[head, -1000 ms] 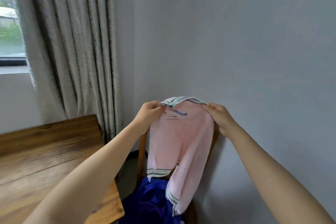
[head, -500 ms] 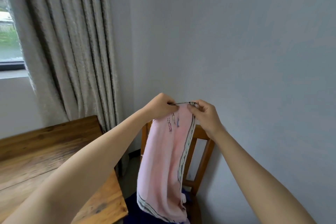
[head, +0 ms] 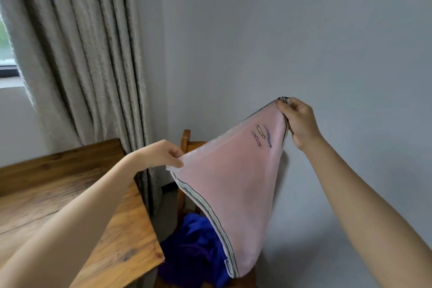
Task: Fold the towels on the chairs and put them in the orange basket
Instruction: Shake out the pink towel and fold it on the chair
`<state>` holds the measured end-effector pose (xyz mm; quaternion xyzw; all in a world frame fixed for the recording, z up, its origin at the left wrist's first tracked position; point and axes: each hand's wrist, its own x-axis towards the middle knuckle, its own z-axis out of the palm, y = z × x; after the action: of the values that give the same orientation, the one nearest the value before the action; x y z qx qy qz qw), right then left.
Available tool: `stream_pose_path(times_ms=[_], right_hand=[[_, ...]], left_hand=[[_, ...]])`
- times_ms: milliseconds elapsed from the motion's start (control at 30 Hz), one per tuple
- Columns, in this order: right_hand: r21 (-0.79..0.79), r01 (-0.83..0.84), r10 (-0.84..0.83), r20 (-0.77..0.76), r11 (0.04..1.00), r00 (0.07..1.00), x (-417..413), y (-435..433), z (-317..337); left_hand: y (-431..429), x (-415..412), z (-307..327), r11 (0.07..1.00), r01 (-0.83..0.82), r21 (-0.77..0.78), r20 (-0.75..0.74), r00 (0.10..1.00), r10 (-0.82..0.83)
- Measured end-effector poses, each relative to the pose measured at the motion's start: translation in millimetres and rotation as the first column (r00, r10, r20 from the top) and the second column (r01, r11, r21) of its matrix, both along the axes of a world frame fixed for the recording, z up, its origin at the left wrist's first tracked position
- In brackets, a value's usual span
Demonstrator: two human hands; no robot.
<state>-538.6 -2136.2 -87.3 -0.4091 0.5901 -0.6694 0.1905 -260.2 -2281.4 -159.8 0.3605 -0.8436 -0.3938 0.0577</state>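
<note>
Two pieces of furniture: table [head: 70,194], then chair [head: 185,140] beside it. Aloft above chair, pink towel [head: 233,182], stretched slantwise and sagging below; heaped on seat, blue towel [head: 194,248]. Low corner pinched by left hand [head: 159,154], high corner by right hand [head: 301,121]. Judged light, soft, limp: best taken at corners along striped hem, not mid-cloth.

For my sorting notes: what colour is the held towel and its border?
Pale pink towel, grey-and-white striped border, seen in the head view.
</note>
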Motion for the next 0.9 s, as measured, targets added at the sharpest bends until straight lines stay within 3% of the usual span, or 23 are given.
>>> stream_pose_path(times_ms=[100, 200, 333, 500, 633, 800, 900], right_hand=[[0.027, 0.023, -0.022, -0.026, 0.999, 0.999, -3.3, 3.2, 3.1], [0.039, 0.045, -0.045, -0.006, 0.998, 0.999, -7.2, 5.1, 3.6], [0.073, 0.065, -0.067, 0.023, 0.995, 0.997, -9.0, -2.4, 0.4], [0.122, 0.024, -0.029, 0.046, 0.992, 0.999, -3.6, -21.8, -8.4], [0.124, -0.051, 0.042, 0.073, 0.991, 0.996, 3.1, -37.5, -13.8], [0.119, -0.193, 0.184, 0.079, 0.974, 0.980, 9.4, -59.4, -2.4], [0.093, -0.278, 0.274, 0.054, 0.956, 0.960, 16.3, -72.0, 12.6]], left_hand=[[-8.1, 14.9, 3.0, 0.985, -0.092, 0.148, -0.219, 0.968, 0.123], [-12.5, 29.3, 7.9, 0.893, -0.031, 0.449, -0.482, 0.833, 0.271], [-11.3, 40.1, 13.7, 0.849, 0.053, 0.526, -0.567, 0.766, 0.304], [-6.6, 57.5, 15.7, 0.929, -0.072, 0.362, -0.452, 0.858, 0.242], [12.7, 67.0, 19.9, 0.943, -0.203, 0.265, -0.353, 0.889, 0.291], [51.4, 80.7, 45.2, 0.907, -0.409, 0.103, -0.343, 0.841, 0.418], [82.3, 84.4, 60.1, 0.817, -0.576, -0.026, -0.401, 0.754, 0.519]])
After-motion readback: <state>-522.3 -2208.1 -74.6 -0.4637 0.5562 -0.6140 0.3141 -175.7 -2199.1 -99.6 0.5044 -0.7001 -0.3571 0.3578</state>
